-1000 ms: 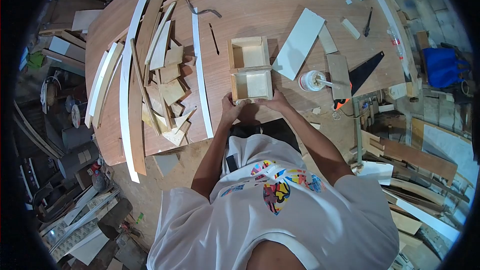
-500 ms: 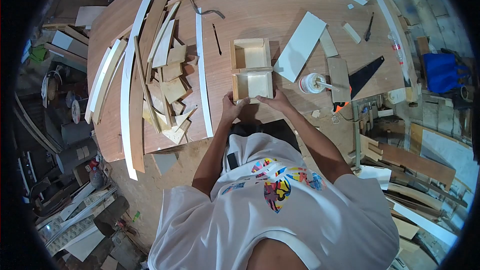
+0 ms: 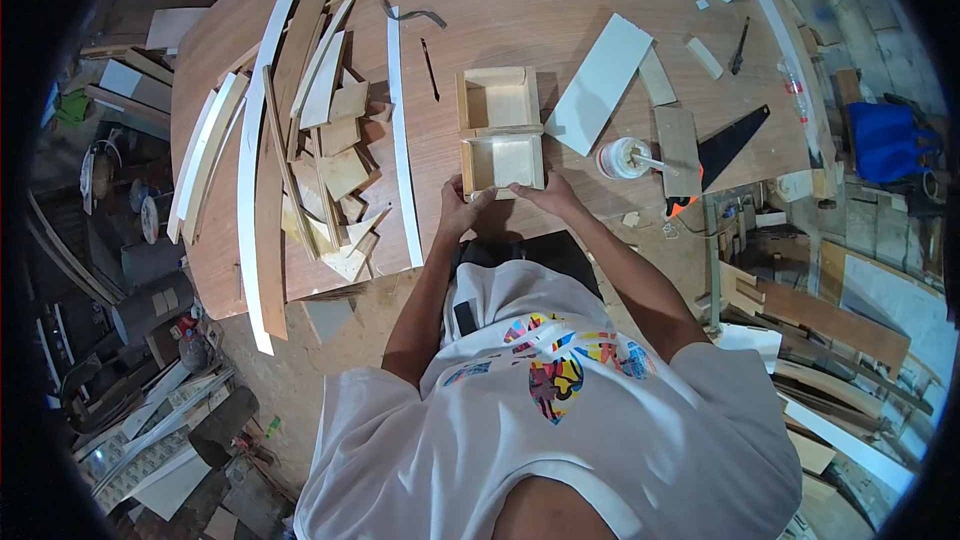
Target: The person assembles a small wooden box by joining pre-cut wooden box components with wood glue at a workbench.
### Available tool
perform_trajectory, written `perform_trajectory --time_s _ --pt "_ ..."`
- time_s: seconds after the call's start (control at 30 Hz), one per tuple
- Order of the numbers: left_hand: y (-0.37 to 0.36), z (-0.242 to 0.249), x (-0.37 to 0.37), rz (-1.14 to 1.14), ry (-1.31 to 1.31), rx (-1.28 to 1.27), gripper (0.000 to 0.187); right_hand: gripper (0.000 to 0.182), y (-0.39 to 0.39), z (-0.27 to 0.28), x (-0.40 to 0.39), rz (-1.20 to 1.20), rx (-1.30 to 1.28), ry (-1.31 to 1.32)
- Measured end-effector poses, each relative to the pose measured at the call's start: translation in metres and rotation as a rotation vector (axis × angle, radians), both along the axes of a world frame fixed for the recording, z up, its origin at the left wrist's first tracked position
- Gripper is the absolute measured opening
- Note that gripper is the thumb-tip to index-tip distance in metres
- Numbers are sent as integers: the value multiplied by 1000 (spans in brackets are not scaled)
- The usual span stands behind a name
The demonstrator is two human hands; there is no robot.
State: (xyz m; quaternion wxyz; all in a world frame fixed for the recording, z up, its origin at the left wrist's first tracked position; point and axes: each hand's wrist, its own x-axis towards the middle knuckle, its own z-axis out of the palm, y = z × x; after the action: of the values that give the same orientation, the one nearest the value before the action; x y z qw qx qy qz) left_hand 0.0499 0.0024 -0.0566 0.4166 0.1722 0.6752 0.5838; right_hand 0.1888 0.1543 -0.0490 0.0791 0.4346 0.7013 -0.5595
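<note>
A small open wooden box (image 3: 503, 162) sits on the round wooden table (image 3: 520, 10) near its front edge, butted against a second open wooden box (image 3: 497, 98) behind it. My left hand (image 3: 457, 208) grips the near-left corner of the front box. My right hand (image 3: 548, 198) presses on its near-right edge. Both thumbs lie along the box's front wall.
A white board (image 3: 600, 84), a glue pot with a stick (image 3: 622, 158), a wood block (image 3: 678, 148) and a black handsaw (image 3: 728, 145) lie right of the boxes. Long white strips (image 3: 401, 140) and a pile of wood offcuts (image 3: 335, 170) cover the table's left side.
Both hands have stayed on the front box. The view has shifted slightly, and the boxes and hands sit a little higher in the frame.
</note>
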Motion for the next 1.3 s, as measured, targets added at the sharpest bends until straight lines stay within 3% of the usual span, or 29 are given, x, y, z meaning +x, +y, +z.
perform_trajectory --time_s 0.07,0.13,0.2,0.4,0.5,0.57,0.6,0.67,0.77,0.93,1.0,1.2,1.3 --pt "1 11 1 13 -26 -18 37 66 -1 -28 3 -24 38 15" --pt "0 2 0 8 -33 -4 38 67 -2 -23 2 -48 77 32" --pt "0 0 -1 5 -39 10 39 54 0 -18 3 19 -13 48" --pt "0 -6 3 -7 -24 51 40 54 -1 -2 1 29 -14 56" --pt "-3 -8 7 144 67 26 42 56 -2 9 1 27 0 -8" --pt "-4 -1 0 -57 5 -103 72 57 -3 11 0 19 -3 -10" --pt "-2 5 1 -58 5 -102 72 58 -2 8 1 14 -3 -11" --pt "1 19 3 8 -6 -53 55 59 -3 3 2 2 -5 -8" --pt "0 -2 8 108 40 -81 58 61 -3 -9 -1 3 -2 1" --pt "1 -10 8 65 107 -22 62 63 -5 -9 0 -16 -71 124" --pt "0 -20 9 79 166 -28 63 72 -7 -11 -2 7 70 85" --pt "-2 -48 6 44 198 -32 75 88 -7 -15 -3 -31 71 244" --pt "-1 -46 10 109 244 -59 78 90 -5 -11 -3 -5 26 158"
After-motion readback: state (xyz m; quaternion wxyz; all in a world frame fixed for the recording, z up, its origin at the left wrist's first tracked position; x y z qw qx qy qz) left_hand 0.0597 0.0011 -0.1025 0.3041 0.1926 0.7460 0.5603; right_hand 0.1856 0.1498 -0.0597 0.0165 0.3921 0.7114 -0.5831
